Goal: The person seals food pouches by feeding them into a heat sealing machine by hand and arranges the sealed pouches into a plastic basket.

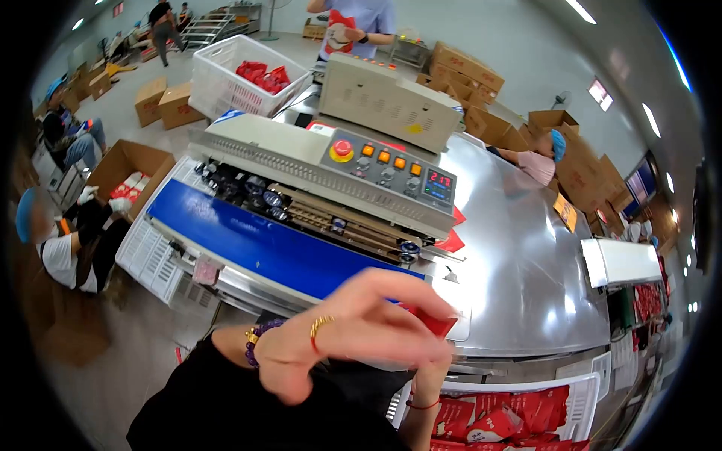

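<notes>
My left hand (361, 323) reaches across in front of the blue conveyor belt (256, 244) of a band sealing machine (323, 165). Its fingers are bent and slightly blurred around a red pouch (440, 325), of which only a small part shows. My right hand (432, 364) is at the left fingertips, mostly covered by them, so its grip is hidden. Below it, a white plastic basket (594, 391) holds many red printed pouches (496, 425). The machine's panel has a red stop button, orange switches and a lit red display.
Beside the sealer stretches a shiny metal table (526, 278). Behind stand a second sealer (387, 101), a white crate (226, 83) with red pouches and a person holding a pouch (341, 31). Seated co-workers and cardboard boxes (135, 169) are at left; more boxes stand at right.
</notes>
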Demonstrator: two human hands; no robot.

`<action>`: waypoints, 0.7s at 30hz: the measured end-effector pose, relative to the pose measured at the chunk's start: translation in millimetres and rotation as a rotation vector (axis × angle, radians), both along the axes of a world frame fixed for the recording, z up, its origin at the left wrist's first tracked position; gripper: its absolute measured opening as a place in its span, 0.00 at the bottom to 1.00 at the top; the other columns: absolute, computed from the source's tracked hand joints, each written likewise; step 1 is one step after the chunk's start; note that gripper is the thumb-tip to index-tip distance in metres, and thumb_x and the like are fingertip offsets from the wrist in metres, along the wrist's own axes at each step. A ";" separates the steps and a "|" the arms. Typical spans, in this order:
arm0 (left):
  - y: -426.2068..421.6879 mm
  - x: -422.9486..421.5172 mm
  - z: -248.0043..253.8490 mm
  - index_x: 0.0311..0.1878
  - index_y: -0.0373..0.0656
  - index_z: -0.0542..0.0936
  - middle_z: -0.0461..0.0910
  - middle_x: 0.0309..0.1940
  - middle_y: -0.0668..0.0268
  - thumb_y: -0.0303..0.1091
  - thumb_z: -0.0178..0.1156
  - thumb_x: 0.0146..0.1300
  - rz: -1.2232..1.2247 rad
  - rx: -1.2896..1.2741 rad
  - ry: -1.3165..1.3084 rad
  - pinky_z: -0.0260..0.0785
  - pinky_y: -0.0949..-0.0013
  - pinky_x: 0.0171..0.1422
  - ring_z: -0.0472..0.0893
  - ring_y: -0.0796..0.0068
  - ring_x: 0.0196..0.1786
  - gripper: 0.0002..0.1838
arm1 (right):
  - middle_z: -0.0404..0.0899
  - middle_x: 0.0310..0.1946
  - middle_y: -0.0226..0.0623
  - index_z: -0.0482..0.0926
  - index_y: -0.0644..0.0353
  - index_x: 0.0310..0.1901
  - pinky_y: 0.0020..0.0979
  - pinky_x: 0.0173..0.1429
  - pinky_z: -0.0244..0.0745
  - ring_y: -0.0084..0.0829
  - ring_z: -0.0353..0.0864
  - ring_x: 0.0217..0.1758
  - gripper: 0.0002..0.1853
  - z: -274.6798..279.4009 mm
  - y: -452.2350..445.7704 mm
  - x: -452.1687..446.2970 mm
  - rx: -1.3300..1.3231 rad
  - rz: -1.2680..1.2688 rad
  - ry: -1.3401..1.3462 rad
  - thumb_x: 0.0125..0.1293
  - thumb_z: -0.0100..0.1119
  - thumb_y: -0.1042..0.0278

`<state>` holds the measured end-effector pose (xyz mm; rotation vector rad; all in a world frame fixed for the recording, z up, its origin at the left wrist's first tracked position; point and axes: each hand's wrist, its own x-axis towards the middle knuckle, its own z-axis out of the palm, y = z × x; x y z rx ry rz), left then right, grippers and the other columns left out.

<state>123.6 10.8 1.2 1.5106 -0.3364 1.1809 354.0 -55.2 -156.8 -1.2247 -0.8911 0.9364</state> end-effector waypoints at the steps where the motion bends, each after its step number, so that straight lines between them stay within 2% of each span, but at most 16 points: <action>1: 10.4 -2.0 24.3 0.63 0.31 0.72 0.57 0.68 0.43 0.67 0.47 0.67 -0.117 0.156 0.005 0.62 0.51 0.69 0.74 0.54 0.60 0.43 | 0.82 0.42 0.29 0.79 0.65 0.50 0.22 0.48 0.72 0.19 0.78 0.42 0.14 -1.4 0.9 -2.6 -0.032 -0.008 -0.026 0.63 0.64 0.78; 2: 21.1 -4.8 43.7 0.63 0.31 0.72 0.56 0.68 0.41 0.71 0.44 0.66 -0.235 0.313 0.012 0.62 0.50 0.69 0.74 0.53 0.61 0.46 | 0.82 0.41 0.29 0.79 0.65 0.49 0.21 0.47 0.72 0.18 0.77 0.42 0.13 12.9 -2.9 -12.1 -0.100 -0.051 -0.039 0.62 0.64 0.78; 4: 10.7 8.3 47.8 0.63 0.30 0.72 0.57 0.68 0.40 0.70 0.45 0.66 -0.235 0.305 -0.164 0.62 0.50 0.69 0.74 0.52 0.61 0.45 | 0.85 0.36 0.39 0.81 0.66 0.48 0.31 0.36 0.73 0.32 0.81 0.34 0.12 -1.5 -9.2 -11.2 -0.139 0.011 -0.042 0.62 0.64 0.78; 6: 1.3 25.6 43.0 0.63 0.30 0.72 0.58 0.67 0.40 0.70 0.45 0.66 -0.166 0.306 -0.342 0.62 0.50 0.70 0.73 0.52 0.61 0.45 | 0.85 0.37 0.38 0.81 0.66 0.48 0.30 0.35 0.73 0.31 0.81 0.34 0.12 -7.8 -9.2 -14.4 -0.167 0.039 -0.023 0.63 0.63 0.77; 10: 13.8 29.0 41.8 0.63 0.29 0.72 0.59 0.67 0.39 0.69 0.46 0.67 -0.077 0.443 -0.468 0.61 0.50 0.70 0.73 0.52 0.62 0.44 | 0.85 0.39 0.36 0.81 0.67 0.48 0.28 0.34 0.71 0.28 0.80 0.33 0.11 -7.3 -10.8 -30.1 -0.210 0.051 0.051 0.65 0.59 0.77; 12: 29.1 14.6 47.4 0.62 0.29 0.72 0.60 0.66 0.39 0.68 0.47 0.67 -0.016 0.534 -0.444 0.61 0.50 0.70 0.73 0.52 0.62 0.44 | 0.83 0.41 0.40 0.82 0.69 0.46 0.24 0.40 0.75 0.26 0.80 0.38 0.16 17.7 -10.7 -32.3 -0.192 0.152 -0.169 0.66 0.64 0.61; 13: 29.0 1.5 45.5 0.47 0.31 0.78 0.70 0.53 0.42 0.63 0.49 0.69 0.047 0.428 -0.218 0.69 0.54 0.55 0.78 0.52 0.50 0.36 | 0.82 0.41 0.34 0.81 0.67 0.47 0.23 0.43 0.73 0.22 0.78 0.40 0.13 6.7 -5.6 -29.9 -0.150 0.143 -0.124 0.64 0.65 0.70; 14: 26.9 -18.2 45.1 0.32 0.33 0.84 0.79 0.39 0.46 0.59 0.51 0.70 0.112 0.323 0.008 0.78 0.57 0.40 0.83 0.52 0.37 0.32 | 0.81 0.40 0.28 0.80 0.66 0.49 0.21 0.47 0.71 0.18 0.77 0.42 0.13 -1.6 -2.6 -26.2 -0.108 0.134 -0.081 0.62 0.65 0.79; 15: 26.2 -23.6 23.0 0.35 0.36 0.84 0.79 0.43 0.49 0.61 0.53 0.67 0.508 0.259 0.101 0.77 0.57 0.48 0.82 0.52 0.43 0.31 | 0.81 0.43 0.31 0.78 0.65 0.50 0.24 0.49 0.72 0.19 0.78 0.44 0.14 0.6 -2.4 -24.2 -0.067 0.129 -0.004 0.62 0.65 0.79; 16: 28.0 -44.3 2.9 0.56 0.36 0.79 0.72 0.59 0.53 0.40 0.60 0.62 0.635 0.240 0.287 0.64 0.59 0.67 0.74 0.59 0.61 0.23 | 0.82 0.43 0.31 0.79 0.64 0.49 0.24 0.50 0.72 0.19 0.78 0.45 0.14 2.0 -1.9 -26.5 -0.026 0.094 0.044 0.62 0.64 0.79; 18: 35.3 -39.7 -47.6 0.65 0.38 0.71 0.69 0.63 0.55 0.36 0.65 0.59 0.853 -0.012 0.396 0.61 0.59 0.70 0.69 0.60 0.67 0.31 | 0.81 0.39 0.28 0.79 0.65 0.49 0.20 0.46 0.71 0.17 0.77 0.41 0.14 0.7 2.7 -21.8 0.029 -0.012 0.071 0.62 0.65 0.78; 20: 32.4 -29.9 -87.3 0.72 0.39 0.61 0.65 0.67 0.56 0.31 0.70 0.54 0.639 -0.274 0.471 0.57 0.60 0.74 0.64 0.63 0.71 0.42 | 0.81 0.40 0.28 0.79 0.65 0.49 0.20 0.47 0.71 0.17 0.77 0.41 0.13 9.7 5.2 -22.0 0.001 -0.033 0.114 0.62 0.65 0.78; 21: 28.6 -27.8 -109.0 0.74 0.39 0.56 0.60 0.71 0.57 0.30 0.72 0.53 0.469 -0.397 0.597 0.53 0.60 0.76 0.60 0.66 0.74 0.47 | 0.81 0.40 0.28 0.79 0.65 0.49 0.20 0.46 0.72 0.17 0.78 0.41 0.13 9.6 8.0 -21.2 0.013 -0.031 0.131 0.62 0.65 0.78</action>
